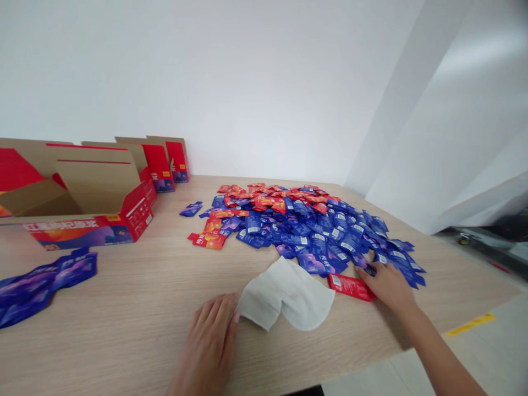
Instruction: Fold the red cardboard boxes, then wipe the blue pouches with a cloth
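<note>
A white cloth (289,297) lies crumpled near the front of the table. My left hand (212,338) rests flat on the wood, its thumb and fingertips at the cloth's left corner. On the right, my right hand (390,286) reaches into the near edge of a heap of blue sachets (317,242), fingers closed on a blue sachet (370,269) that they partly cover. A single red sachet (350,287) lies just left of that hand, beside the cloth. More red sachets (268,201) cover the back of the heap.
An opened red and blue carton (88,234) stands at the left, with more cartons (177,162) behind it. Several blue sachets (49,280) lie in front of the carton. A lone blue sachet (191,209) sits left of the heap. A white wall rises behind the table.
</note>
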Available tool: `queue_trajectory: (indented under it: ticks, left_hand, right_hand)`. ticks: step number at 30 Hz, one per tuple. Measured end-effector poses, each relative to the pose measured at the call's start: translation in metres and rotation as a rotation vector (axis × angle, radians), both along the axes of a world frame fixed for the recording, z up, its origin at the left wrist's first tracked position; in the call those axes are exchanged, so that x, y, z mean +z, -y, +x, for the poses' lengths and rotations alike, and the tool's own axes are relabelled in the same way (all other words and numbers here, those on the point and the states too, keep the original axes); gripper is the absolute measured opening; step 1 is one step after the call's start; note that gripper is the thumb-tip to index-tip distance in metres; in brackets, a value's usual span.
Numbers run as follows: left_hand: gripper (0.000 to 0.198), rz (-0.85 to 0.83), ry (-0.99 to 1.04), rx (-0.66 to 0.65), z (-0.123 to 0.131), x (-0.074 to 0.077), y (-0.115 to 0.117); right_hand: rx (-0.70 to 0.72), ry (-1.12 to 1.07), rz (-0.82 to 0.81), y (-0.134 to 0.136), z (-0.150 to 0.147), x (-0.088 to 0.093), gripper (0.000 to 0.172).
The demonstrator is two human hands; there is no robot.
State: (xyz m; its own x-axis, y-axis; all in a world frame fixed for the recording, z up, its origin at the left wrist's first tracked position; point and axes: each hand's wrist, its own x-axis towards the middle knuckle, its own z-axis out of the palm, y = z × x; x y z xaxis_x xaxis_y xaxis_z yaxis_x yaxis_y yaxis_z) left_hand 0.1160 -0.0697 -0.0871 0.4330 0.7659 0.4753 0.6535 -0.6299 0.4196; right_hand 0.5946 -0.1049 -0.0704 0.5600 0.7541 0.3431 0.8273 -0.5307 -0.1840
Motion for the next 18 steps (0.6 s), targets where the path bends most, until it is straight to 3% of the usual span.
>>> queue_trajectory:
  ticks: [5, 13, 15, 16, 18]
  left_hand:
    - [0.035, -0.031, 0.034, 0.005, -0.001, 0.006, 0.004]
    - [0.035, -0.156, 0.259, 0.107, -0.003, 0.013, 0.006]
    - [0.038, -0.303, 0.377, 0.102, 0.001, 0.018, 0.009]
    - [0.04, -0.402, 0.439, 0.078, 0.003, 0.02, 0.012]
    - [0.045, -0.618, 0.56, 0.014, 0.009, 0.025, 0.018]
  right_hand:
    - [-0.006, 0.06, -0.214, 0.0, -0.003, 0.015, 0.034]
    - [-0.132, 0.101, -0.309, 0.038, -0.006, 0.069, 0.043]
    - [-0.121, 0.096, -0.239, 0.045, -0.035, 0.076, 0.044]
    - [-0.07, 0.066, -0.094, 0.047, -0.059, 0.076, 0.043]
    - [0.198, -0.099, 0.177, 0.047, -0.12, 0.07, 0.042]
